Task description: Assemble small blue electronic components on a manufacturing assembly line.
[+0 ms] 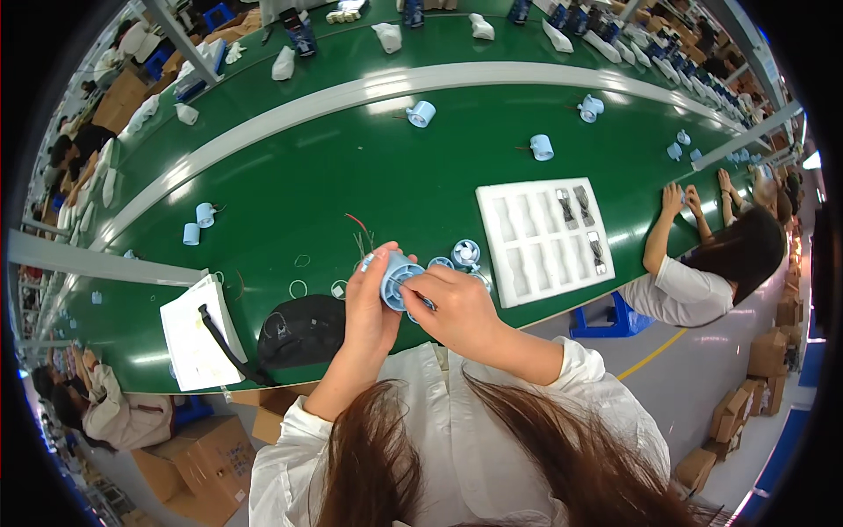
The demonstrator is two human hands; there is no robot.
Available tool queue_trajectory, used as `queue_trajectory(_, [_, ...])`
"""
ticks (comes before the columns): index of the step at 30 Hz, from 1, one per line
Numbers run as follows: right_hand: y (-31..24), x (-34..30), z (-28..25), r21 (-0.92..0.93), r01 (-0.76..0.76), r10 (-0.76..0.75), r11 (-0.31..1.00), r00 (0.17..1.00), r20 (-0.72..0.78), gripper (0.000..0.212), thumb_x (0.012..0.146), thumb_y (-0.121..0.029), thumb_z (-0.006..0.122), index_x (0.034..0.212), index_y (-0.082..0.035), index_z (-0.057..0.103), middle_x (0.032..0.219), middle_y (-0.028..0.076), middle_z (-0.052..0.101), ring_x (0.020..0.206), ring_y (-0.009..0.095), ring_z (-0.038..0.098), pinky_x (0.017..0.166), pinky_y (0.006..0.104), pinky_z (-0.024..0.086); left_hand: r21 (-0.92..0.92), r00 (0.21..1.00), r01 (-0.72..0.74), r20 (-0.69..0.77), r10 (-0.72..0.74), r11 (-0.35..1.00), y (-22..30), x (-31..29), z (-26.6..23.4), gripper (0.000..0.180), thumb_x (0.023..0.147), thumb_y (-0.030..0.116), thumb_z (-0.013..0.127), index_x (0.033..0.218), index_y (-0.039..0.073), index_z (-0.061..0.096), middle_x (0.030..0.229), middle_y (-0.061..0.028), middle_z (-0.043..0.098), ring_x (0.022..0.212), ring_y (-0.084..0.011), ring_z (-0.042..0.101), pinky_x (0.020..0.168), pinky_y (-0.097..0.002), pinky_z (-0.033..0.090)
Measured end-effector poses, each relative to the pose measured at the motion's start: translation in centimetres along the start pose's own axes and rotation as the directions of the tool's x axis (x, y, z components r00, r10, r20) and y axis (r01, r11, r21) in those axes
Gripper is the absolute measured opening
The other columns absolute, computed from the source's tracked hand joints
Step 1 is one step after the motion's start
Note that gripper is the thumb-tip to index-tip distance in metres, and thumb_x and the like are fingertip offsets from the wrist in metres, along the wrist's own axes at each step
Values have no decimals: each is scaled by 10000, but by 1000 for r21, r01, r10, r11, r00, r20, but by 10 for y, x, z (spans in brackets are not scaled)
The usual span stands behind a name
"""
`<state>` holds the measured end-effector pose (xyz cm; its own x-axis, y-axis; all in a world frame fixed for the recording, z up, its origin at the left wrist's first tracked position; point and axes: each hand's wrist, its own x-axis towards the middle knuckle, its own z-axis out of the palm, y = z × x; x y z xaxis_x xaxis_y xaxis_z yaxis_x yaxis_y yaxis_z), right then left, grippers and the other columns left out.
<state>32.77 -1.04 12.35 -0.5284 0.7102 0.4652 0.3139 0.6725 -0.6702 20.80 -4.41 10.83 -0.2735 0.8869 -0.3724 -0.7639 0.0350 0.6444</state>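
Note:
My left hand [367,303] is closed around a light blue round plastic housing [396,279], holding it tilted with its ribbed open end toward me. Thin wires [360,230], one of them red, stick out behind it. My right hand [455,307] has its fingers pinched together at the housing's open end. A small dark bit shows by those fingertips, too hidden to name. Just beyond my right hand sits a light blue part with fan-like blades [465,254], and other blue pieces beside it are partly covered by my hands.
Right of my hands lies a white foam tray [487,233] with several coiled black cables. To the left are a black cap-like item [303,332] and white papers [189,338] under a black strap. More blue housings [421,114] stand across the green table [325,176]. People sit on both sides.

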Motion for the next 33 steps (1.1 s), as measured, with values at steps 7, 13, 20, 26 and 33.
queue_trajectory(7, [-23, -1, 14, -79, 23, -22, 997, 999, 24, 75, 702, -74, 625, 672, -61, 558, 624, 59, 512, 540, 225, 546, 464, 326, 447, 101, 995, -101, -18, 103, 990, 5, -17, -14, 325, 895, 248, 505, 1076, -21, 478, 913, -91, 557, 871, -183, 569, 750, -288, 473])
queue_trajectory(13, [-47, -13, 21, 69, -72, 64, 995, 992, 106, 55, 716, -22, 620, 762, -29, 591, 683, 96, 553, 537, 238, 536, 464, 310, 424, 215, 986, -104, -108, 130, 971, 7, -42, -35, 287, 854, 306, 570, 1053, 101, 547, 774, 41, 514, 615, -15, 429, 481, -175, 331])
queue_trajectory(20, [-54, -21, 17, 80, -183, 185, 980, 982, -25, 117, 730, 22, 622, 843, 1, 603, 764, 98, 604, 564, 189, 557, 490, 265, 437, 123, 987, -155, 50, 150, 980, -2, -54, -45, 358, 853, 240, 551, 1165, 114, 430, 949, -8, 498, 831, -70, 480, 650, -209, 410])
queue_trajectory(26, [-27, -17, 20, 441, -404, 422, 802, 905, 62, 158, 741, 48, 627, 888, 19, 578, 830, 92, 627, 735, 138, 621, 621, 231, 498, 389, 969, -246, 78, 235, 888, 8, -48, -34, 381, 816, 152, 620, 1149, 49, 466, 998, -34, 518, 895, -89, 491, 764, -233, 431])
queue_trajectory(33, [-7, 0, 10, 629, -322, 335, 707, 936, 102, 357, 770, 89, 524, 1113, 21, 456, 963, 117, 553, 900, 176, 603, 754, 247, 498, 285, 931, -363, 148, 333, 887, 6, -22, -24, 428, 843, 48, 543, 1252, 8, 420, 1135, -65, 495, 972, -126, 514, 763, -236, 461])
